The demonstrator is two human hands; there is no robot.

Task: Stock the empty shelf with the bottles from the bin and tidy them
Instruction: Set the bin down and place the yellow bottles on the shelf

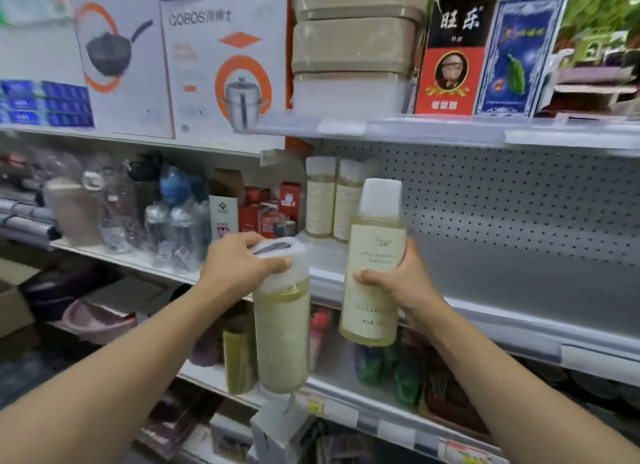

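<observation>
I hold two tall bottles of pale yellow liquid with white caps in front of the shelving. My left hand (pixel 242 261) grips the first bottle (pixel 282 332) by its cap, so it hangs upright. My right hand (pixel 398 280) grips the second bottle (pixel 375 256) round its labelled body, cap up. Two more bottles of the same kind (pixel 332 200) stand at the back left of the grey shelf (pixel 502 283) with a perforated back panel. The bin is out of view.
Left of the grey shelf stand wrapped flasks (pixel 166 221) and red boxes (pixel 263 211). The shelf above carries cookware cartons (pixel 225 65), stacked beige containers (pixel 353 44) and red and blue boxes (pixel 453 55). Lower shelves hold packets and bowls (pixel 97 320).
</observation>
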